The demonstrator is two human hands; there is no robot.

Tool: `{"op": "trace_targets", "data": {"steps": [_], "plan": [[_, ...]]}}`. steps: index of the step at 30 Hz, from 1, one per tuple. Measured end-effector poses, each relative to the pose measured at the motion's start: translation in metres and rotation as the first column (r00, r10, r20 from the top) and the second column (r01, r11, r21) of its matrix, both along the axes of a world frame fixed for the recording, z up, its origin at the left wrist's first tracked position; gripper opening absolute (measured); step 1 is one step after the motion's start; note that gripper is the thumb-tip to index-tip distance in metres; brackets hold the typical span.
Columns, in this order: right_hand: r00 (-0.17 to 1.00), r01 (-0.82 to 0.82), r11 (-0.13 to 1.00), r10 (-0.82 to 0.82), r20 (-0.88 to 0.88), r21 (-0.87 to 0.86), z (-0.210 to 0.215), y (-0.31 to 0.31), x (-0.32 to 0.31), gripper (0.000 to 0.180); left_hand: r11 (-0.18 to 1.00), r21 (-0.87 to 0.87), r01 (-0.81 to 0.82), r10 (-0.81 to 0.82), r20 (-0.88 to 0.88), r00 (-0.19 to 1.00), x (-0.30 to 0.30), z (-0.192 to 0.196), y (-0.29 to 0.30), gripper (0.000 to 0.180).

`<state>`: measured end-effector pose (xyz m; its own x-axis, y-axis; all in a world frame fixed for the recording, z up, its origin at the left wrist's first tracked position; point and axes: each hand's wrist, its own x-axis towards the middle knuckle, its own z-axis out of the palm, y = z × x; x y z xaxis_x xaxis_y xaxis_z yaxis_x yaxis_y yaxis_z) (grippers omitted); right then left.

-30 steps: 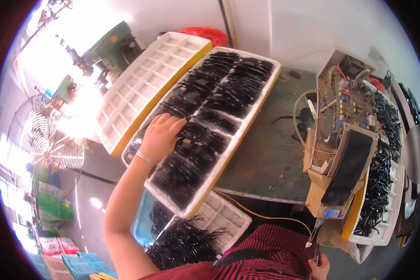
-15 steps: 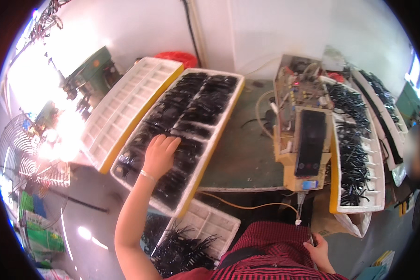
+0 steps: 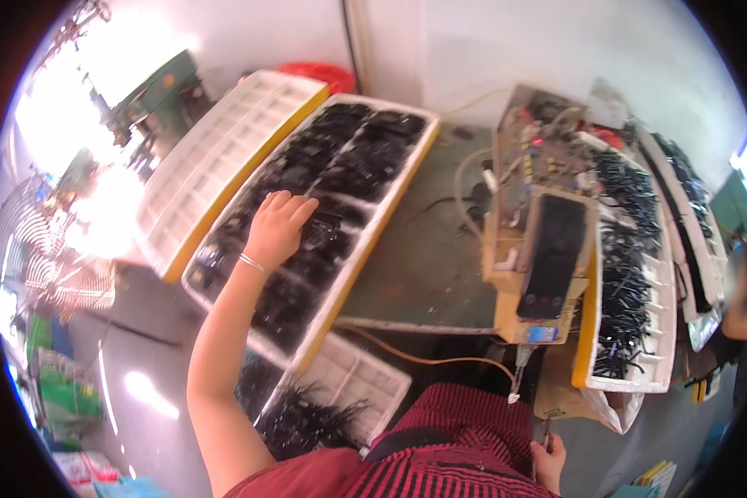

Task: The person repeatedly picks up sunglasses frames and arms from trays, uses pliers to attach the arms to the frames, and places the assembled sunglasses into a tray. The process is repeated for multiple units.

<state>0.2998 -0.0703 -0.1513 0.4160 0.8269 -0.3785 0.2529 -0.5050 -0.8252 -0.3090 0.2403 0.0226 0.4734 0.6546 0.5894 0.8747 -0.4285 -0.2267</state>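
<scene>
My left hand (image 3: 274,231) is over a long white foam tray (image 3: 372,241) with a yellow side, packed with small black parts (image 3: 383,170). Its fingers are bunched and bent down toward the parts. The fingertips are partly hidden, so what they hold, if anything, does not show. At my right side, low by my red checked clothing, my right hand (image 3: 549,463) is closed around a thin, dark, stick-like tool (image 3: 547,430). The kind of tool is too small to tell.
A bare-celled foam tray (image 3: 224,153) lies to the left. An open-topped machine (image 3: 539,149) with a phone-like black panel (image 3: 549,257) stands right of centre. Beyond it, another tray (image 3: 657,332) holds black cables. Below sits a lower tray (image 3: 365,378); a fan (image 3: 58,249) stands left.
The whole view has shifted a little. My left hand has moved slightly farther away over the black parts, fingers still bunched. My right hand stays low at my side.
</scene>
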Motion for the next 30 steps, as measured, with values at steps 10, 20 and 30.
{"op": "trace_targets", "data": {"steps": [10,20,30], "plan": [[0.988,-0.085,0.995,0.079,-0.129,-0.043,-0.003,0.033,-0.011,0.035,0.995,-0.058,-0.078,0.075,-0.051,0.996,-0.032,-0.024,-0.156,0.042],[0.982,0.019,1.000,-0.022,-0.186,-0.015,0.002,0.013,-0.024,0.029,0.986,-0.148,-0.077,0.071,-0.044,0.996,-0.034,-0.044,-0.153,0.053],[0.978,0.024,1.000,-0.026,-0.205,-0.009,0.001,0.010,-0.023,0.025,0.857,-0.501,-0.125,0.152,0.012,0.988,-0.029,-0.020,-0.170,0.073]]}}
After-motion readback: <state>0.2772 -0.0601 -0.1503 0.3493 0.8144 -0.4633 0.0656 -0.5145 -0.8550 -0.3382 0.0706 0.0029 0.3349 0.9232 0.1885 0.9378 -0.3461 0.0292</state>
